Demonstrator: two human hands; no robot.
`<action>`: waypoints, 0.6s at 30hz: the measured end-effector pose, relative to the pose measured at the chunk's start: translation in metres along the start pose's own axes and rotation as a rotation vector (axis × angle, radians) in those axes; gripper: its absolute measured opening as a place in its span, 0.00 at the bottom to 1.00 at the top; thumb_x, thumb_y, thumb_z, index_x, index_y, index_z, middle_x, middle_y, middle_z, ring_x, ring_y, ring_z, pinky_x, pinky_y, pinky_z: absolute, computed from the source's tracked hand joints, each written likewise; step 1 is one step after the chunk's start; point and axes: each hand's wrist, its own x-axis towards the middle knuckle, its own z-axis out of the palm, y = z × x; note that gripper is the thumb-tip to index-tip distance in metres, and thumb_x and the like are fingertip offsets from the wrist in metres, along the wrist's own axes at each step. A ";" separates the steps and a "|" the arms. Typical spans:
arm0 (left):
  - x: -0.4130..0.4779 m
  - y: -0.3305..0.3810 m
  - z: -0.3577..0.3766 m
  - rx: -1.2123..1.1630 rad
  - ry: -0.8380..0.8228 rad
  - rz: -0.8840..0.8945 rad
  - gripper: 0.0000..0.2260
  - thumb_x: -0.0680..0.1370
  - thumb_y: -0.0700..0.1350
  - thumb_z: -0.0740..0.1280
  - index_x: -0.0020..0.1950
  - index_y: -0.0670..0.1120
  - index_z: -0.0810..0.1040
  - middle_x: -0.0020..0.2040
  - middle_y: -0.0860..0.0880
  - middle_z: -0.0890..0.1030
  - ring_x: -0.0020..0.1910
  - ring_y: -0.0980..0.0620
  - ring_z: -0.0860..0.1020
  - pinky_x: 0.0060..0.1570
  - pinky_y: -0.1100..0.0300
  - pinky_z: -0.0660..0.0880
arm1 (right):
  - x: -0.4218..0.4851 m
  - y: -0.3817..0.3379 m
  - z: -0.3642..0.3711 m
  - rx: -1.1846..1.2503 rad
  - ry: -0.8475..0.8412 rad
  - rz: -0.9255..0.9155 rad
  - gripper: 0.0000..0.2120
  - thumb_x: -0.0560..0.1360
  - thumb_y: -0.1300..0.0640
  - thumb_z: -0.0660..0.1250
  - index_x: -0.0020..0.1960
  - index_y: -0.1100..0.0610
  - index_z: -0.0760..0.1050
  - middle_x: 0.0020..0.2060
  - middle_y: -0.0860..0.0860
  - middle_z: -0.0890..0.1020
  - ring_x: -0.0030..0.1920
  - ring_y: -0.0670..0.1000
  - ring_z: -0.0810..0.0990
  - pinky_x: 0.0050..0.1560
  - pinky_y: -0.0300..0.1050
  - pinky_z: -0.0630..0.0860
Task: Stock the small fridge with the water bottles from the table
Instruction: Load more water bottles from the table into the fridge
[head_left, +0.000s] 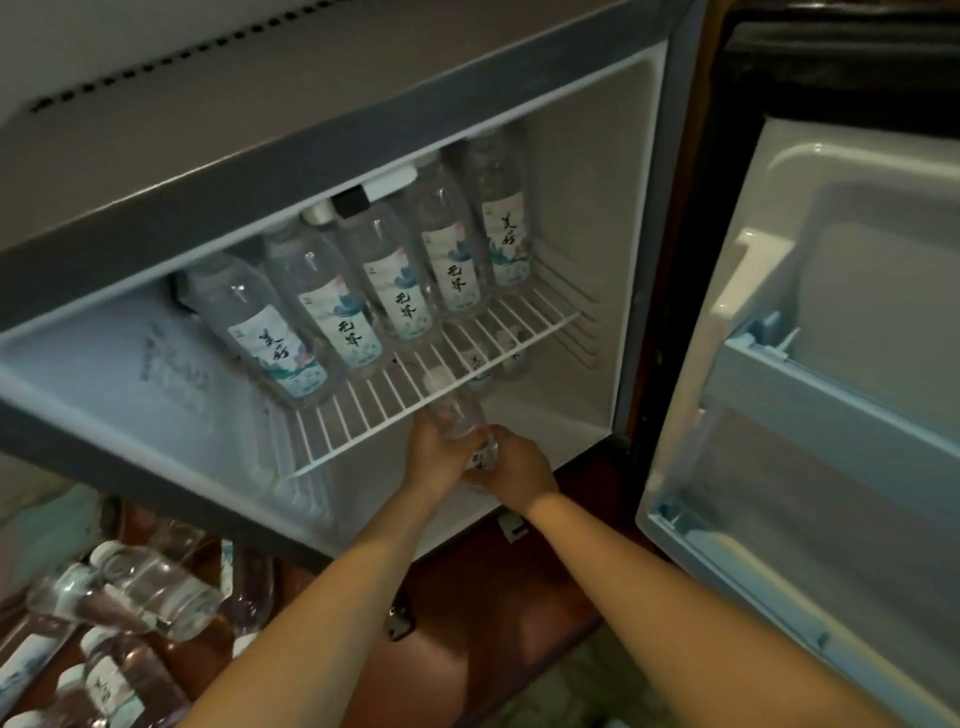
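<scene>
Dark red-brown wooden worktop (467, 613) sits at the bottom, and a pile of clear plastic water bottles with white caps (150, 592) lies on its left part. Two bare arms reach up from there into the small grey fridge with white inside walls (582, 234). The left hand (434, 452) and the right hand (517, 467) are close together, both wrapped around one clear water bottle (460, 415). Its cap end points into the fridge, right at the front edge of the white wire shelf (363, 415). Five more clear bottles with white picture labels (395, 280) stand in a row on that shelf. A couple of bottles (511, 353) show under it, through the wires. The white fridge door (831, 364) hangs open on the right.
</scene>
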 end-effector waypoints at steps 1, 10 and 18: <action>0.005 -0.002 -0.002 0.003 -0.008 0.021 0.14 0.72 0.38 0.72 0.55 0.39 0.76 0.52 0.45 0.80 0.49 0.51 0.80 0.49 0.52 0.77 | 0.004 -0.001 0.003 0.019 0.017 -0.027 0.25 0.71 0.51 0.71 0.63 0.59 0.70 0.57 0.57 0.80 0.56 0.56 0.79 0.53 0.49 0.76; 0.047 -0.020 -0.009 -0.070 0.115 0.008 0.29 0.74 0.41 0.70 0.71 0.40 0.62 0.61 0.48 0.75 0.53 0.52 0.76 0.49 0.58 0.76 | 0.043 -0.004 0.020 0.284 0.035 0.012 0.17 0.78 0.67 0.57 0.65 0.62 0.72 0.63 0.59 0.76 0.64 0.57 0.73 0.62 0.40 0.67; 0.075 -0.015 -0.008 -0.058 0.138 -0.015 0.05 0.76 0.38 0.67 0.43 0.46 0.74 0.35 0.49 0.76 0.32 0.56 0.74 0.34 0.60 0.73 | 0.065 -0.017 0.027 0.712 0.020 0.095 0.20 0.79 0.67 0.56 0.70 0.61 0.67 0.68 0.57 0.71 0.68 0.56 0.69 0.70 0.47 0.66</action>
